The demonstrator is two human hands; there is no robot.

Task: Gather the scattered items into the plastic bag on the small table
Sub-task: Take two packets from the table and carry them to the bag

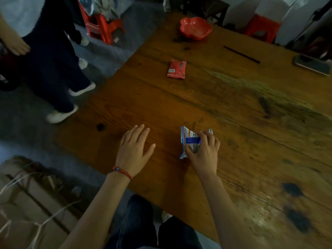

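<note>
A white-and-blue snack packet (190, 139) lies near the front of the wooden table (233, 108), and my right hand (203, 151) grips it with curled fingers and thumb. My left hand (133, 150) hovers flat over the table to the left of it, fingers straight, holding nothing. A red snack packet (176, 69) lies alone farther back on the table. No plastic bag is in view.
A red flower-shaped bowl (195, 28) stands at the table's far end. A dark stick (241, 54) and a phone (312, 64) lie at the far right. Another person's legs (59, 72) stand left of the table. Red stools (102, 26) and boxes (27, 203) sit on the floor.
</note>
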